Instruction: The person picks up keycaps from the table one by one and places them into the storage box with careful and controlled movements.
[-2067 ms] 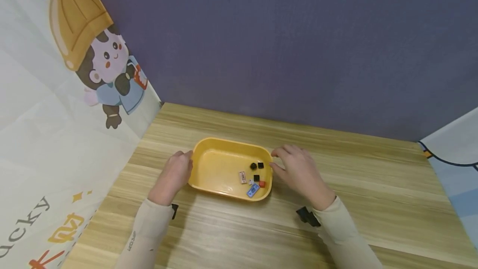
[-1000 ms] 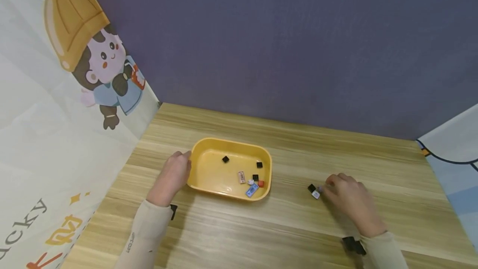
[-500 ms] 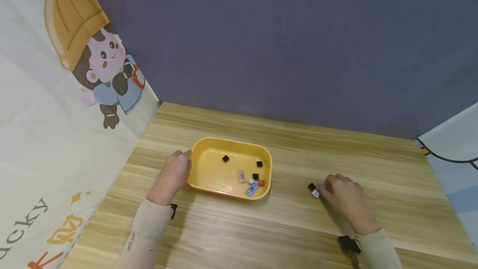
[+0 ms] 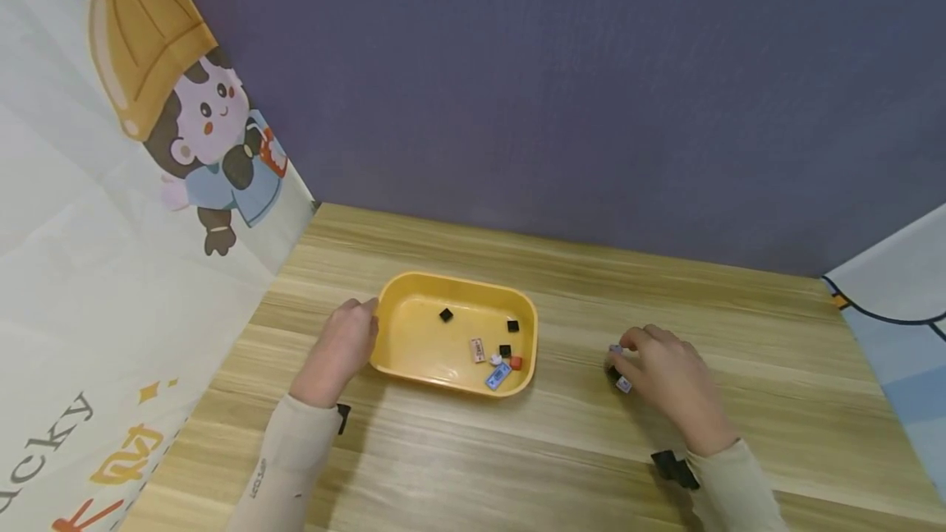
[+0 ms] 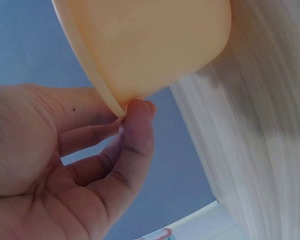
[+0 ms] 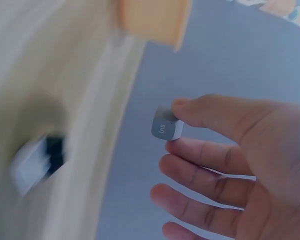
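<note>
My left hand (image 4: 336, 351) pinches the left rim of a yellow plastic tray (image 4: 410, 343); in the left wrist view the thumb and fingers close on the tray's edge. Between the thumb and index finger of my right hand (image 4: 668, 384) is a grey keycap (image 6: 166, 123) marked "Ins", raised over the table. Below it on the wood lie a white keycap (image 4: 624, 385) and a black keycap (image 6: 55, 154) side by side, blurred in the right wrist view. Inside the tray are several small pieces: black keycaps (image 4: 447, 315), a red one (image 4: 516, 363), a blue printed one (image 4: 498, 376) and a pinkish one (image 4: 476, 350).
The wood-grain table (image 4: 480, 458) meets a dark blue-grey panel (image 4: 562, 105) at the back. A white cloth with cartoon print (image 4: 81, 269) hangs at the left. Dark wrist mounts (image 4: 674, 469) sit by the sleeves.
My right hand went from the tray's right end to the keycaps on the table, pinched the grey one and shifted left with it. One black piece in the tray moved left. My left hand stayed.
</note>
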`<state>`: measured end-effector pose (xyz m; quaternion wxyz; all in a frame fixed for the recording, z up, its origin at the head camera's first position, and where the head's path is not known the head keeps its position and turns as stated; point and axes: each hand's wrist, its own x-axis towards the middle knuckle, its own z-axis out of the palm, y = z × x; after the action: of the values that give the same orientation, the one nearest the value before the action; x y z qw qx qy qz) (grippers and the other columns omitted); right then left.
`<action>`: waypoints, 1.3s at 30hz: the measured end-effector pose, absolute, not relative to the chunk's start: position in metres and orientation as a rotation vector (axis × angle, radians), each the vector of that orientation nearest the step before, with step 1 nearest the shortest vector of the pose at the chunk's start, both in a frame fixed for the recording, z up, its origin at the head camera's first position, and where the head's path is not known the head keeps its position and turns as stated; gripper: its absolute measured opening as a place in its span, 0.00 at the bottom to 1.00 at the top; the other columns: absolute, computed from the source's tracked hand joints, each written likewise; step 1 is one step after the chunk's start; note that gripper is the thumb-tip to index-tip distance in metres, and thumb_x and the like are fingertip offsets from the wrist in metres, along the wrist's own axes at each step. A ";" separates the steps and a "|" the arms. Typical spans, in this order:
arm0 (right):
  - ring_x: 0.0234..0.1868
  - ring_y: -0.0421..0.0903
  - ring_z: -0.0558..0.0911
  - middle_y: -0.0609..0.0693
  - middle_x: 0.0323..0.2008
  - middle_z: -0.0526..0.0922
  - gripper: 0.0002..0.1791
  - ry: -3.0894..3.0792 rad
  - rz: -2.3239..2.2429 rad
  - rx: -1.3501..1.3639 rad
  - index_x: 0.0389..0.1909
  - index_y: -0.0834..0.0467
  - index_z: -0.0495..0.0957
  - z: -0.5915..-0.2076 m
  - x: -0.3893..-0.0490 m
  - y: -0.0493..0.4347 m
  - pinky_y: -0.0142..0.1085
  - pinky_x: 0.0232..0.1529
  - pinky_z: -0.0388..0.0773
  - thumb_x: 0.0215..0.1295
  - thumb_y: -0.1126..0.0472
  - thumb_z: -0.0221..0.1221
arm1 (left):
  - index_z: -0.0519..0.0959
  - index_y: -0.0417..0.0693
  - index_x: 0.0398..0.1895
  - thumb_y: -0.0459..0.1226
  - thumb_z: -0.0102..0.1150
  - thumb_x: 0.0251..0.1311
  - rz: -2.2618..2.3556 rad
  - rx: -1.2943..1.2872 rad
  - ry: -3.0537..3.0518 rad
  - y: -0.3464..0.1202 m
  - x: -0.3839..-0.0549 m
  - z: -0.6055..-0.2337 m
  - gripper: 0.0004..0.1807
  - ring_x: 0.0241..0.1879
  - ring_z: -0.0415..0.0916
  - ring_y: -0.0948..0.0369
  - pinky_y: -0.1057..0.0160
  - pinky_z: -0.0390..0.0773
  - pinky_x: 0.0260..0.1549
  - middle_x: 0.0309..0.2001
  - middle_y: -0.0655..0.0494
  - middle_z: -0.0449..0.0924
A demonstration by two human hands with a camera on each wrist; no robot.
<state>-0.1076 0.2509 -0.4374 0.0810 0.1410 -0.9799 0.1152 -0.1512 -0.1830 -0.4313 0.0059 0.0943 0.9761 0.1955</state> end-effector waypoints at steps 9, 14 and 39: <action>0.37 0.52 0.82 0.51 0.35 0.82 0.14 -2.815 0.385 0.566 0.37 0.58 0.84 -0.408 -0.126 0.189 0.50 0.36 0.80 0.61 0.51 0.70 | 0.73 0.23 0.60 0.25 0.56 0.66 0.611 0.302 3.066 -0.183 -0.151 -0.432 0.20 0.34 0.77 0.49 0.57 0.83 0.31 0.39 0.34 0.78; 0.37 0.51 0.82 0.50 0.36 0.83 0.14 -2.743 0.400 0.656 0.38 0.57 0.84 -0.401 -0.131 0.165 0.50 0.38 0.81 0.60 0.51 0.71 | 0.74 0.24 0.59 0.25 0.56 0.66 0.613 0.306 3.070 -0.183 -0.151 -0.432 0.19 0.33 0.77 0.50 0.58 0.83 0.30 0.38 0.35 0.78; 0.30 0.50 0.79 0.51 0.33 0.82 0.12 -2.695 0.325 0.628 0.39 0.60 0.84 -0.401 -0.115 0.216 0.48 0.28 0.78 0.57 0.59 0.72 | 0.73 0.22 0.59 0.24 0.55 0.66 0.622 0.335 3.078 -0.183 -0.150 -0.432 0.19 0.32 0.77 0.51 0.61 0.82 0.28 0.39 0.34 0.78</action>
<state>-0.1149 0.2162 -0.4006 0.1768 0.2218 -0.9520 0.1147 -0.1502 -0.1834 -0.4318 -0.0081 0.1062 0.9746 0.1971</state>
